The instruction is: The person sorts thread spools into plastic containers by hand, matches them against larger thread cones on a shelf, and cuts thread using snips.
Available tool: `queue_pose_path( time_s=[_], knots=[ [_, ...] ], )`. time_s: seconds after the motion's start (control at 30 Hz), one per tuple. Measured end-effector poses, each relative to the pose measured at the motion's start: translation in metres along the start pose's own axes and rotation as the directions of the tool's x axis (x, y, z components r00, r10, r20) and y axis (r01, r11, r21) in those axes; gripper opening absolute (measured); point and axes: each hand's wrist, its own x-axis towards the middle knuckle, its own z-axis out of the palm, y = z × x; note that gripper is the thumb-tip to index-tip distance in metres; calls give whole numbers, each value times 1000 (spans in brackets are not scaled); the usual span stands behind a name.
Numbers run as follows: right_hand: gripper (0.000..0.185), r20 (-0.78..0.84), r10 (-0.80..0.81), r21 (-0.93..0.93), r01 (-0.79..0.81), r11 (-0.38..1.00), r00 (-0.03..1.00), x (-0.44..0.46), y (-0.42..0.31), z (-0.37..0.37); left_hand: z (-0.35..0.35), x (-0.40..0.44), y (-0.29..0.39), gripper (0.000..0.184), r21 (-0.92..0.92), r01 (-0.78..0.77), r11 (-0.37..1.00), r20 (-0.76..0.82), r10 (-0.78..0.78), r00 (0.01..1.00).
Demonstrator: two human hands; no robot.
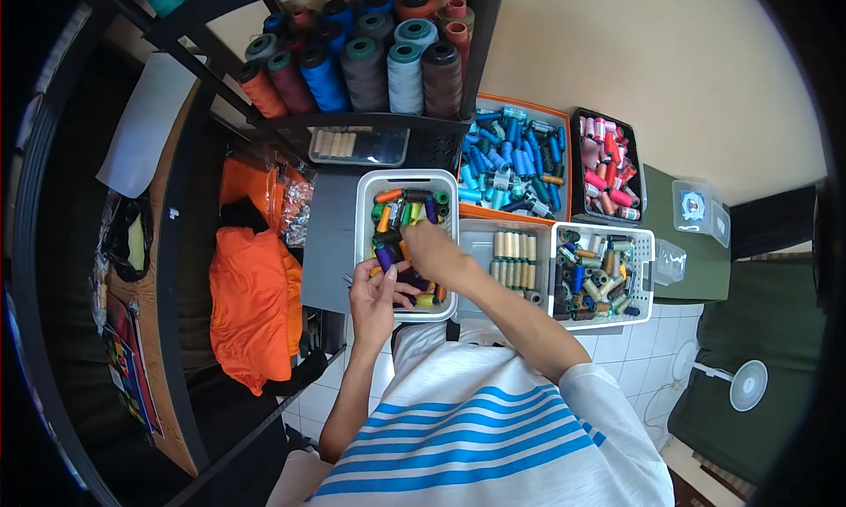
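Note:
Directly in front of me is a white plastic basket with thread spools in many colours. My left hand is over its near left part, with a purple thread spool between the thumb and fingers. The other fingers of that hand are loosely spread. Beside it, my right hand reaches down into the basket among the spools. Its fingertips are hidden behind the hand, so what they touch does not show. Orange, green and yellow spools lie around both hands.
Right of the basket stand a clear box of cream and green spools, a white basket of mixed spools, an orange-rimmed box of blue spools and a black box of pink spools. A rack with large thread cones overhangs the back.

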Motion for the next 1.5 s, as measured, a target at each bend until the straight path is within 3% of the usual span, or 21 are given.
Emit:
queue_pose_path(
  time_s=[0.03, 0.13, 0.2, 0.27, 0.3, 0.37, 0.43, 0.47, 0.53, 0.6, 0.73, 0.8, 0.87, 0.9, 0.97, 1.07, 1.1, 1.23, 1.3, 1.4, 1.5],
  knots=[
    [12, -87, -17, -69, 11, 998, 996, -1, -1, 8, -1, 1, 4, 25, 7, -25, 1000, -10, 25, 1000],
    [14, -53, 11, -73, -15, 997, 999, 1, -2, 9, -12, 5, 1, 26, 146, -111, 983, -6, 113, 994],
    [16, -49, 34, -31, -36, 999, 998, -5, -6, 4, -16, 3, 1, 25, 191, -77, 979, -28, 84, 996],
    [18, -48, 58, 2, -58, 998, 997, -11, -5, -12, -15, 1, 6, 23, 468, 3, 883, -68, 33, 997],
    [23, -137, -11, 42, 17, 999, 991, -17, -1, -22, -13, -2, 12, 23, 469, 7, 883, -69, 29, 997],
    [29, -222, -80, 76, 99, 992, 972, -30, 4, -44, -6, -8, 23, 23, 776, -74, 627, 74, 27, 997],
    [32, -235, 94, 316, -15, 949, 967, -42, 8, -66, -4, -9, 11, 25, 796, -194, 574, 157, 114, 981],
    [32, -236, 90, 317, -11, 948, 968, -48, 10, -75, -4, -7, 5, 27, 802, -317, 506, 250, 197, 948],
    [28, -267, 160, 340, -62, 938, 950, -62, 15, -86, -3, -6, -3, 29, 803, -320, 502, 282, 154, 947],
    [26, -298, 153, 327, -50, 944, 942, -73, 19, -88, -1, -2, -4, 28, 820, -441, 364, 422, 134, 896],
    [25, -294, 240, 387, -114, 915, 925, -92, 18, -93, 8, 22, 20, 22, 802, -353, 483, 377, 50, 925],
    [25, -273, 261, 406, -135, 904, 926, -99, 20, -91, 18, 49, 25, 17, 818, -402, 411, 362, 176, 915],
    [24, -294, 265, 428, -122, 896, 918, -103, 24, -87, 22, 84, 16, 15, 718, -386, 579, 329, 207, 921],
    [24, -300, 262, 427, -116, 897, 917, -105, 22, -87, 23, 95, 7, 15, 718, -391, 576, 331, 213, 920],
    [22, -295, 273, 411, -136, 901, 916, -111, 20, -89, 26, 115, -7, 20, 849, -510, 135, 470, 247, 847],
    [21, -282, 289, 450, -140, 882, 915, -120, 23, -85, 38, 124, -7, 30, 861, -507, 39, 492, 190, 850],
    [22, -264, 303, 457, -158, 875, 916, -122, 25, -83, 40, 127, -3, 46, 860, -510, -31, 508, 150, 848],
    [22, -267, 297, 444, -156, 882, 917, -125, 24, -73, 38, 133, -14, 54, 827, -557, -74, 562, 136, 816],
    [23, -224, 279, 446, -156, 881, 934, -122, 25, -66, 36, 135, -16, 62, 853, -521, 36, 508, 172, 844],
    [23, -190, 276, 457, -164, 874, 942, -115, 18, -67, 38, 138, -16, 68, 846, -533, -24, 530, 142, 836],
    [23, -200, 227, 444, -119, 888, 953, -109, 17, -66, 38, 133, -12, 64, 849, -528, 9, 518, 189, 835]
  ],
)
